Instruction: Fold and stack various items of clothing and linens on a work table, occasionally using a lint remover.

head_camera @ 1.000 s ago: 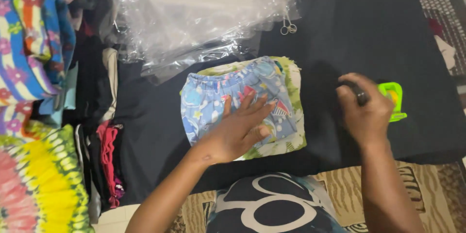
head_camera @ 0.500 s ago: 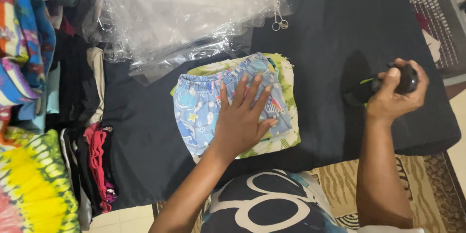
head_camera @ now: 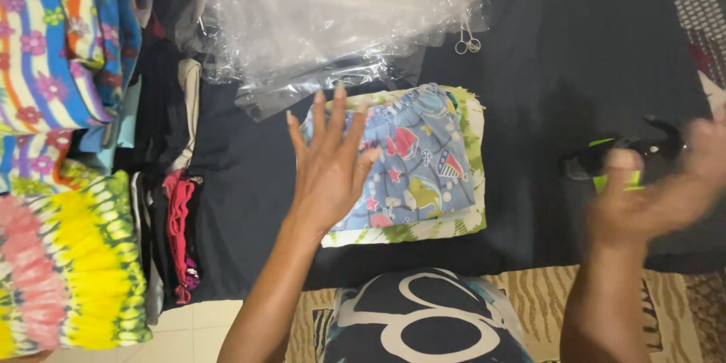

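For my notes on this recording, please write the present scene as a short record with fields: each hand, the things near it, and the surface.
left hand: left hand, fingers spread, over the folded blue printed cloth on a green floral cloth
right hand: right hand, blurred, closed on a dark object with a bright green part
behind the cloth: heap of clear plastic bags
far left: stacks of folded colourful clothes
surface: black cloth-covered surface

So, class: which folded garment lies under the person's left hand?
The blue cartoon-print garment under the left hand; the striped stack sits apart.
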